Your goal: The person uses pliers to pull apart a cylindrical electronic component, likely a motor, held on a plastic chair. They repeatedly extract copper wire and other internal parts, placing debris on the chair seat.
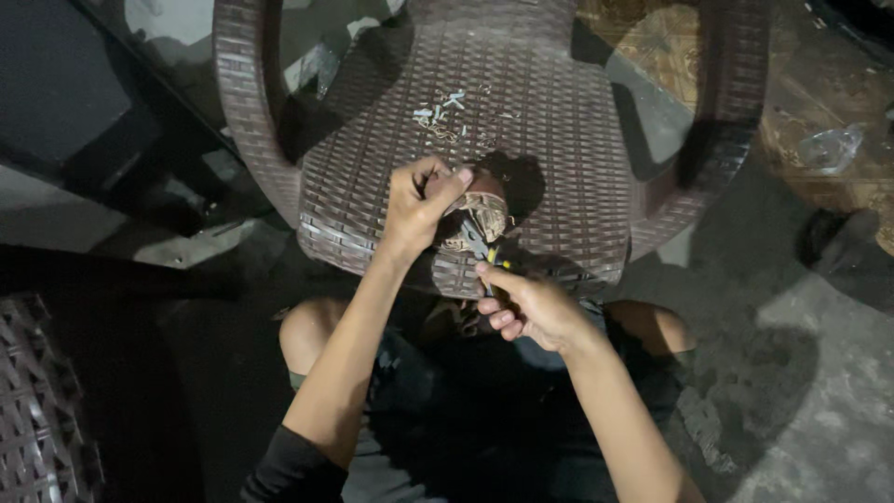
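Two hands meet over the front edge of a dark brown woven plastic chair, whose seat fills the upper middle of the view. The left hand is closed, thumb and fingers pinching a small frayed bundle of tan fibre that sits just at its 3 o'clock, touching the fingertips. The right hand lies at about 5 o'clock from that bundle, curled shut around a small pair of pliers with yellow and dark handles; the tool's metal nose points up toward 11 o'clock and reaches the underside of the bundle. Whether the nose actually bites the fibre cannot be told in the dim light. Pale clipped scraps lie scattered on the seat at 12 o'clock from the hands, well apart from them. The person's bent knees show below the chair's edge. A clear crumpled plastic bottle rests on the floor at 2 o'clock, far right.
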